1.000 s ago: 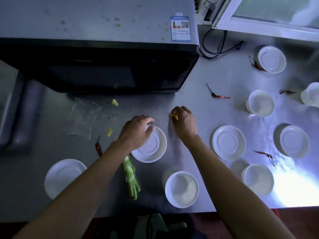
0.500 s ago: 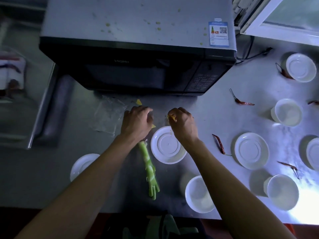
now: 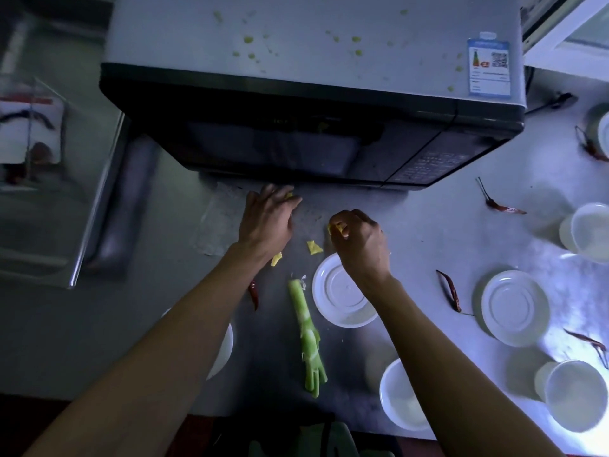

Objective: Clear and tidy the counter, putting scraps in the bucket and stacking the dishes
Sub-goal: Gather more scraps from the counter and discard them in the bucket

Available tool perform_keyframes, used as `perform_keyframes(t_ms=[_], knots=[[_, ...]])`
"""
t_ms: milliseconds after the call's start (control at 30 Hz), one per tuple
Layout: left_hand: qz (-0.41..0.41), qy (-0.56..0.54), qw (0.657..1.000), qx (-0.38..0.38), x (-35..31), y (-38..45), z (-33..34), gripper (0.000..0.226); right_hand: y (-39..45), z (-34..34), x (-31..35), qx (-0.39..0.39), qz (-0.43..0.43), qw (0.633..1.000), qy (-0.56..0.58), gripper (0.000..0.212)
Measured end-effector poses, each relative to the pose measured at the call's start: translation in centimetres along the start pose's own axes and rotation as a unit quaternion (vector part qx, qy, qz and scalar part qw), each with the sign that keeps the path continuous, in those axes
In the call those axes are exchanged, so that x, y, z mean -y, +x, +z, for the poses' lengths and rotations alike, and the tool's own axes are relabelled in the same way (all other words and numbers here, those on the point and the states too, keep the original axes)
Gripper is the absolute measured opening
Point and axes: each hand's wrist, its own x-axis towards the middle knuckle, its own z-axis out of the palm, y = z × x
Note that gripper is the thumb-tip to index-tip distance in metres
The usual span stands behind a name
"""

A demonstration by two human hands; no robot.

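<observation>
Both hands pinch yellow scraps (image 3: 336,228) near the microwave (image 3: 296,140)

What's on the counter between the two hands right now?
Head view: only bare steel counter between left hand and right hand; a loose yellow scrap lies just below the gap.

Surface: grey steel counter (image 3: 428,232)
Appliance: black microwave (image 3: 296,133) at the back
Dishes: white round saucers (image 3: 342,291), white bowls (image 3: 402,395)
Scraps: long green stalk (image 3: 304,328), yellow peel bits (image 3: 314,247), dried red chillies (image 3: 449,290)
Left: clear plastic bag (image 3: 220,222)
</observation>
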Motion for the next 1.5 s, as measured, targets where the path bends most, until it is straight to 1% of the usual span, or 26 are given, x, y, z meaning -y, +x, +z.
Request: perform_keyframes(t_ms=[167,367,500,667,833,1033,1133,1233,1300,1333,1400,1500], knots=[[0.026,0.001,0.999,-0.028,0.5,0.4,0.2,0.033,0.5,0.3,-0.1,0.006,-0.001,1.0,0.005,0.011],[0.011,0.01,1.0,-0.025,0.5,0.2,0.3,0.017,0.4,0.4,0.0,0.005,0.004,1.0,0.006,0.01],[0.013,-0.014,0.999,-0.031,0.5,-0.3,0.3,0.01,0.1,0.3,0.1,0.0,0.014,1.0,0.017,0.012],[0.027,-0.054,0.997,-0.057,0.0,-1.3,-0.1,0.009,-1.1,-0.4,0.3,-0.017,0.027,0.999,0.019,0.011],[0.058,-0.074,0.995,-0.037,-2.0,-2.4,-1.2,0.01,-3.2,-2.0,0.6,-0.041,0.055,0.998,0.004,0.014],[0.152,-0.077,0.985,-0.015,-6.5,-3.1,-2.7,0.014,-7.2,-5.1,-1.3,-0.084,0.087,0.993,0.001,0.013],[0.197,-0.072,0.978,-0.012,-9.8,-3.4,-3.2,0.011,-9.7,-7.3,-3.3,-0.127,0.106,0.986,-0.001,0.011],[0.251,-0.067,0.966,-0.001,-14.0,-3.8,-2.8,0.009,-12.6,-9.3,-5.7,-0.171,0.146,0.974,0.0,0.01],[0.279,-0.064,0.958,-0.007,-17.3,-4.4,-2.3,0.011,-14.7,-10.7,-7.5,-0.202,0.166,0.965,0.003,0.006],[0.29,-0.063,0.955,-0.01,-19.0,-4.9,-2.0,0.011,-15.9,-11.3,-8.5,-0.214,0.176,0.961,0.008,0.009],[0.314,-0.056,0.948,-0.007,-22.6,-6.3,-1.3,0.011,-18.6,-12.6,-10.6,-0.221,0.194,0.955,0.017,0.018],[0.35,-0.053,0.935,0.013,-27.8,-8.9,0.0,0.011,-23.3,-14.3,-14.1,-0.228,0.225,0.947,0.025,0.01]])
